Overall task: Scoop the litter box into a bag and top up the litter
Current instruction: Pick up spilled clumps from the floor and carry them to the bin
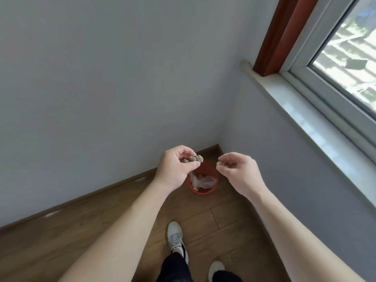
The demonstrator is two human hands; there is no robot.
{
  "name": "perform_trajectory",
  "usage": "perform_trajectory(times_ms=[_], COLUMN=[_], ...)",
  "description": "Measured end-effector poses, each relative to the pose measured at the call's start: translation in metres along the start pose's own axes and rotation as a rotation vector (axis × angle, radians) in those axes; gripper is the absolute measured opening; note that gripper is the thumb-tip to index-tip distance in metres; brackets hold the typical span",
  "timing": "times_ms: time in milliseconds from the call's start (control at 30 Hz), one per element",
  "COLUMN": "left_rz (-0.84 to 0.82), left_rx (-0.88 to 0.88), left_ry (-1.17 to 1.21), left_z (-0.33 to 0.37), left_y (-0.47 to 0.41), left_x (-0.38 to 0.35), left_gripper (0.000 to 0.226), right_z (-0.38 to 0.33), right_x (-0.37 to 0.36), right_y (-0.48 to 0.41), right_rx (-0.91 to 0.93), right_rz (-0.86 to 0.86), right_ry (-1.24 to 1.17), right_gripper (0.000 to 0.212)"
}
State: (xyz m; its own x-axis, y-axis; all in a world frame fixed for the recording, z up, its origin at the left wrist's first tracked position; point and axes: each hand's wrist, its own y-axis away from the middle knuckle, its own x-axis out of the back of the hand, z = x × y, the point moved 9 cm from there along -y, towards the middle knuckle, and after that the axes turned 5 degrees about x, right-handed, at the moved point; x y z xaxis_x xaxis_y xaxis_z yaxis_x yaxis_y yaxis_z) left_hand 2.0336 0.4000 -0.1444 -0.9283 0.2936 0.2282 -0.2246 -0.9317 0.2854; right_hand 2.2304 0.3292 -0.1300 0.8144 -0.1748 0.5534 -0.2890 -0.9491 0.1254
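Left hand (175,166): raised over bin (202,178), clumps (195,158) pinched | right hand (239,169): raised beside it, clump (220,164) pinched | bag (201,181) seen in bin

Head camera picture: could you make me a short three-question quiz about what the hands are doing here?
1. True or false: the left hand pinches grainy grey-brown litter clumps at its fingertips.
2. What lies below the hands? A) a round red plastic bin lined with a thin clear plastic bag B) a blue bucket C) a cardboard box
3. Fill in: the right hand holds a small greyish ____.

Key: 1 true; 2 A; 3 clump.
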Motion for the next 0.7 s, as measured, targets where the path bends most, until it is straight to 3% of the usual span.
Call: perform_trajectory(times_ms=[367,700], left_rz=[-0.179,-0.133], left_rx=[0.124,0.278], left_ry=[-0.144,-0.265], left_z=[-0.08,-0.258], left_y=[-0.16,-0.27], left_x=[-0.046,-0.113], left_gripper=[0.025,0.027], right_z=[0.093,0.279], right_x=[-0.054,-0.163], right_y=[-0.117,-0.208], right_rx=[-0.188,-0.269], right_rz=[0.005,-0.182], right_ry=[0.046,0.035], right_gripper=[0.011,0.014])
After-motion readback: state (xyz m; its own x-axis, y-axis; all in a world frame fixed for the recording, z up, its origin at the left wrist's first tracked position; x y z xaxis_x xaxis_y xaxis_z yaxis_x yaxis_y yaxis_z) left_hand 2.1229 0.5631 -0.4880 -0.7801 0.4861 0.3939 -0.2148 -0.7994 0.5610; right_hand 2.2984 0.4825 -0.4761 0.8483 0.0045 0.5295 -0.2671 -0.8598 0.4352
